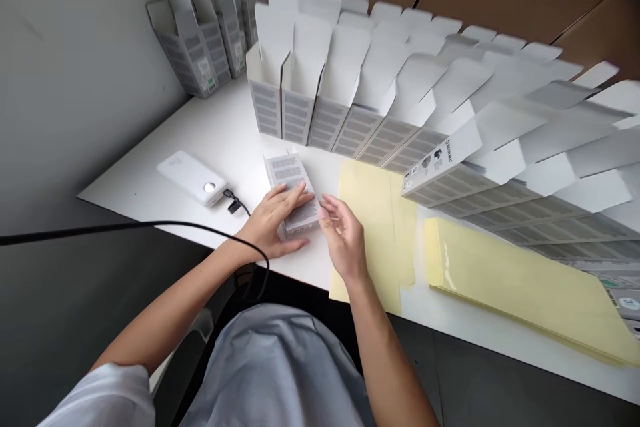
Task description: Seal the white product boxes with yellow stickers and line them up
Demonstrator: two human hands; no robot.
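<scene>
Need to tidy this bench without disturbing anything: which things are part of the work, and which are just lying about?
Work: left hand on a small printed carton; right hand beside it; open-flapped cartons; probably yellow sheets.

Lying about: white power bank; black cable.

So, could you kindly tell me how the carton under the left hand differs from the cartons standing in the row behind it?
The carton under the left hand lies flat, while the standing cartons are upright. It shows no tall flaps; they hold theirs raised. It sits alone; they stand side by side. Both are pale card with grey printed panels.
</scene>
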